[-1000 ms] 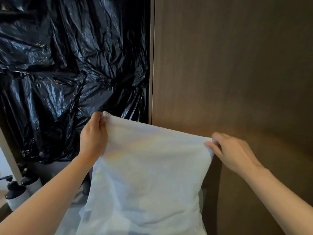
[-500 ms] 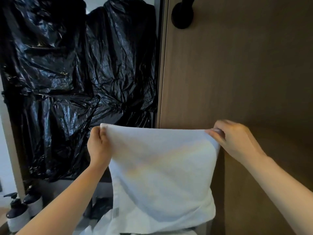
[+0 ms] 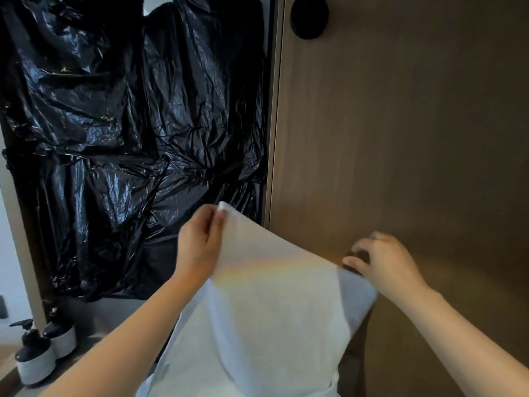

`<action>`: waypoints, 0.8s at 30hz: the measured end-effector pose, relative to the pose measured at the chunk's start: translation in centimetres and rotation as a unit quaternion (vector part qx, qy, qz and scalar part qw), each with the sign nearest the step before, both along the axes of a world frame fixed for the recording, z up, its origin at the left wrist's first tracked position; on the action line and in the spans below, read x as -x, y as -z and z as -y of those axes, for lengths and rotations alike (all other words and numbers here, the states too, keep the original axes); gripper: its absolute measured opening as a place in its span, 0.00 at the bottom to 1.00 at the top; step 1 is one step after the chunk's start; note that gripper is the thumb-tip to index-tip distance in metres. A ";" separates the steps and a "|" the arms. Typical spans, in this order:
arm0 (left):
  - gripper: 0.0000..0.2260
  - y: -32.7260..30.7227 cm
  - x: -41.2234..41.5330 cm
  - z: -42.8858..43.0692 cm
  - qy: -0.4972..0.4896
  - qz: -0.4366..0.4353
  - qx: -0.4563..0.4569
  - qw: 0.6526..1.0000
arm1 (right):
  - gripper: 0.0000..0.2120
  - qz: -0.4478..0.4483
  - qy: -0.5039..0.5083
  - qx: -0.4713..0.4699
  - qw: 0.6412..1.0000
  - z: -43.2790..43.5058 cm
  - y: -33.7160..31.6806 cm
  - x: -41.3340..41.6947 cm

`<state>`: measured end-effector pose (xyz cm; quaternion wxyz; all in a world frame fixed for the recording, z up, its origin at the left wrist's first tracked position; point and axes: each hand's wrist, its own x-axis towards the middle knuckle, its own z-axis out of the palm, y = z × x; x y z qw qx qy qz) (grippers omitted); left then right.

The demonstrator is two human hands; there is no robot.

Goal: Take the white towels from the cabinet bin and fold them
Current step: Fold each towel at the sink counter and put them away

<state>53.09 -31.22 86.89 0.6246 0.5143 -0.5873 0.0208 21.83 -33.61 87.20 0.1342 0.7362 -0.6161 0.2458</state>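
Containers: two pump bottles (image 3: 34,359), dark tops over pale ribbed bodies, stand touching each other on a grey counter (image 3: 114,316), well below and to the left of the left hand (image 3: 200,250); contents not visible. No bin can be made out. Crumpled black plastic (image 3: 114,138) fills the opening above and to the left of the left hand; whether it is bags or sheeting cannot be told. Towel (image 3: 274,310): white, held up in the air between the two hands, top edge sloping down from the left hand to the right hand (image 3: 386,267), the rest hanging below both forearms and out of frame at the bottom. Left hand: raised, back of hand to camera, fingertips (image 3: 216,224) clamped on the towel's upper left corner, a small tip of cloth standing above them. Right hand: lower than the left, fingers curled, thumb (image 3: 353,265) at the towel's upper right corner, a fold of cloth lying under the palm; motion blur here, and a dark gap shows between thumb and forefinger, so cannot tell whether this hand actually pinches the cloth. Brown door (image 3: 400,138) directly behind the right hand; black knob (image 3: 309,18) far above it.
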 end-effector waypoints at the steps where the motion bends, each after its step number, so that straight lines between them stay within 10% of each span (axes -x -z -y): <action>1: 0.08 0.0 0.7 -0.4 0.024 0.032 -0.012 0.999 | 0.14 0.037 -0.023 -0.032 0.999 -0.7 0.0 -0.9; 12: 0.05 2.0 5.8 -3.8 0.179 0.055 -0.027 0.982 | 0.11 0.351 -0.327 -0.080 0.874 -5.3 1.3 -8.5; 24: 0.05 6.7 4.8 -6.5 0.172 0.080 -0.111 0.976 | 0.09 0.369 -0.281 -0.045 0.885 -5.6 4.1 -8.6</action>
